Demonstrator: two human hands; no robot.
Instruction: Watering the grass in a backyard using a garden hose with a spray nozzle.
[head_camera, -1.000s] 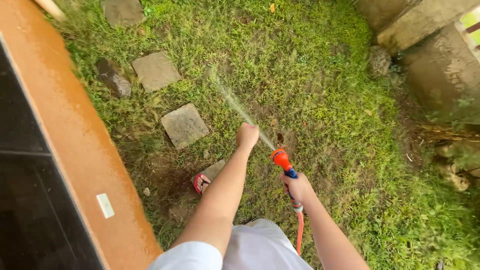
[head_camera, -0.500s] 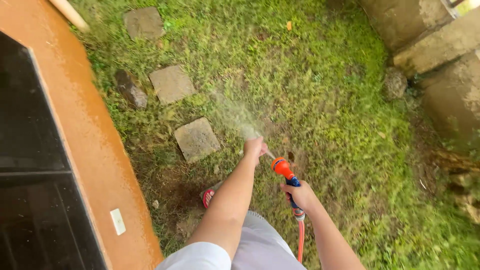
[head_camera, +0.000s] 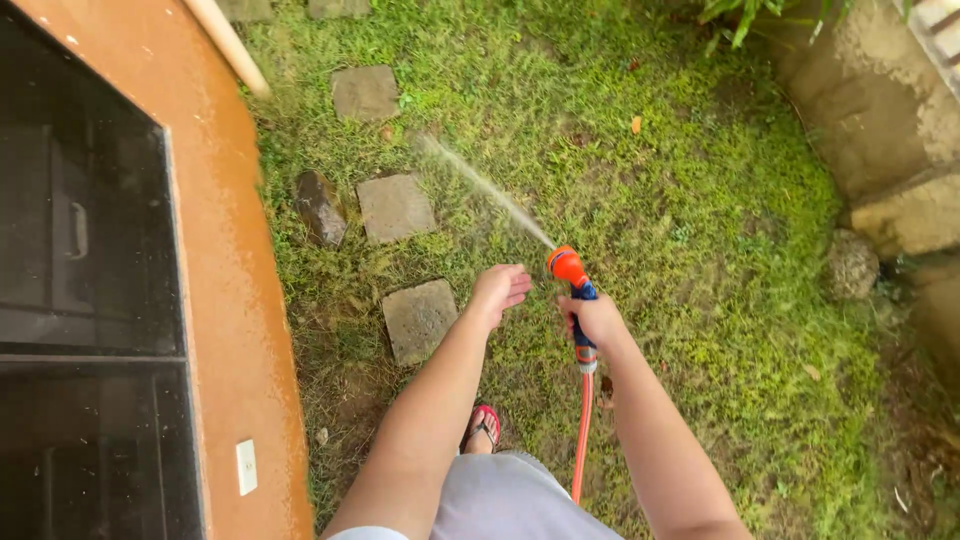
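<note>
The left hand (head_camera: 497, 290) is hovering over the grass (head_camera: 690, 230) with fingers loosely spread, holding nothing, just left of the spray nozzle (head_camera: 570, 270). The right hand (head_camera: 594, 320) is wrapping its fingers around the nozzle's blue grip. The nozzle's long axis is pointing up-left, jetting water (head_camera: 485, 188) toward the stepping stones (head_camera: 396, 207). The orange hose (head_camera: 582, 430) is trailing down.

Spray nozzle (head_camera: 567, 266): smooth, glossy orange plastic with a blue plastic handle, held in the right hand (head_camera: 596, 320). Hose (head_camera: 581, 440): smooth orange rubber or plastic. Stepping stones (head_camera: 419, 319): rough, matt grey stone or concrete. Wall (head_camera: 235, 300): matt orange-brown plaster, slightly grainy. Window (head_camera: 85, 250): dark, glossy glass. Grass (head_camera: 700, 200): short, coarse turf. Sandal (head_camera: 486, 421): red strap.
</note>
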